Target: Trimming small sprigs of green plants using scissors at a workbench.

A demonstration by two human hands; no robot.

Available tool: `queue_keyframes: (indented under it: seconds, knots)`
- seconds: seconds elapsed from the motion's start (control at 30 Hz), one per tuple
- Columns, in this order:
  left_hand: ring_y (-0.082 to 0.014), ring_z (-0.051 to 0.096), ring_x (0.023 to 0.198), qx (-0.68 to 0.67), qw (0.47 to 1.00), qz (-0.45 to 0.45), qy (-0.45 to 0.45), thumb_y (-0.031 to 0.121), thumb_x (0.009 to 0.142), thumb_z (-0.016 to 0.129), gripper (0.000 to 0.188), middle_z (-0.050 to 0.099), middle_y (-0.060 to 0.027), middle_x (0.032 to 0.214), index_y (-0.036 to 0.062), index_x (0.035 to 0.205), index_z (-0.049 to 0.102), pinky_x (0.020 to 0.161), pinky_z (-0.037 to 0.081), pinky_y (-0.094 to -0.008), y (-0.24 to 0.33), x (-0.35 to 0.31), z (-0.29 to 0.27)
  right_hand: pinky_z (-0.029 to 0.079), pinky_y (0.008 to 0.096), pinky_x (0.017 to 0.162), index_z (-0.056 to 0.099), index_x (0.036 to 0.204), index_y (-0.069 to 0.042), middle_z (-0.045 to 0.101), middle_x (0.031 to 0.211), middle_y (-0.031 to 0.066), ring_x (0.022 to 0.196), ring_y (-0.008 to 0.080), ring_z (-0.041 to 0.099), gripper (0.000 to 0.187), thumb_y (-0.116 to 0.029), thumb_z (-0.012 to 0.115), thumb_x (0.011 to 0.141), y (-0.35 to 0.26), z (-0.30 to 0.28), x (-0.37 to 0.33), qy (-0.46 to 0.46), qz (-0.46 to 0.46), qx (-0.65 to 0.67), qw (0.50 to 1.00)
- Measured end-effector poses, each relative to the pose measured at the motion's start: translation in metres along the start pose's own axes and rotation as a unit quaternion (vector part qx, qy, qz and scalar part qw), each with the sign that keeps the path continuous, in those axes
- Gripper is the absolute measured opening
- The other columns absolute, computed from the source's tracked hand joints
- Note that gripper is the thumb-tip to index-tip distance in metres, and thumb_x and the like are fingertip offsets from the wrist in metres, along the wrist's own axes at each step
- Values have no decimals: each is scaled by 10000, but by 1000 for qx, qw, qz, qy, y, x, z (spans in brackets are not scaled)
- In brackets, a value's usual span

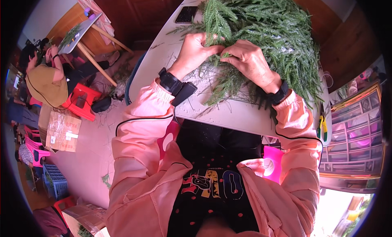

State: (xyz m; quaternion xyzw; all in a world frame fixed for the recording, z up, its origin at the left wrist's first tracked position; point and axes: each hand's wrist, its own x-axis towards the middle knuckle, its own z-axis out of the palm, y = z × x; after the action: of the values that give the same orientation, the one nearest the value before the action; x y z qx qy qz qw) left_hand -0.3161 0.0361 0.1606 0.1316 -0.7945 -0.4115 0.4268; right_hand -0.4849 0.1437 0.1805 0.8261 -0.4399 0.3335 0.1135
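Heap: dark-green, needle-leaved branches [281,41] flecked with white, spread over the far right of the smooth white table [159,53]
Left hand [194,51]: thumb and forefinger pinched together on the lower end of a feathery green sprig [218,18], at the heap's left edge
Right hand [248,59]: just beside the other, thumb and forefinger tips clamped on a small bright-green tip [226,55]; whether it belongs to the same sprig I cannot tell
Phone: flat black rectangle [186,14] lying left of the heap
Table's right edge: yellow-and-green-handled tool [322,128]
Floor, left: co-worker in a mustard top [47,83] on a red plastic stool [83,101], brown cardboard box [61,133] behind
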Motion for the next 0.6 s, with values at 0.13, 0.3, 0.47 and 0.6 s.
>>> queue_keyframes:
  seconds: [0.13, 0.3, 0.47, 0.6]
  knots:
    - [-125, 631, 774, -200, 975, -98, -22, 132, 827, 710, 306, 667, -94, 946, -44, 1058, 612, 688, 529, -283, 0, 0, -7, 464, 337, 729, 646, 902, -42, 637, 872, 50, 785, 240, 577, 231, -2, 684, 678, -6, -7, 0, 35, -10, 28, 999]
    - [-137, 624, 822, -389, 895, -204, 82, 215, 892, 637, 379, 666, -109, 971, -32, 1168, 556, 761, 516, -301, 5, 14, -29, 465, 350, 739, 641, 892, -41, 636, 877, 58, 787, 255, 574, 214, 4, 672, 685, -11, -10, 3, 63, -65, 6, 996]
    - [-142, 605, 835, -425, 888, -121, 125, 228, 948, 545, 381, 654, -100, 1028, -1, 1250, 509, 814, 482, -284, -4, 18, -36, 464, 352, 752, 659, 873, -52, 641, 893, 51, 798, 254, 580, 181, -26, 697, 698, -13, -3, 1, -7, -56, 40, 998]
    - [-125, 590, 800, -271, 956, -27, 111, 168, 946, 531, 323, 652, -90, 1043, 4, 1224, 554, 791, 457, -245, -10, 17, -29, 463, 339, 766, 677, 843, -58, 649, 941, 41, 844, 231, 585, 147, -86, 732, 710, -8, 5, -1, -75, 2, 146, 986]
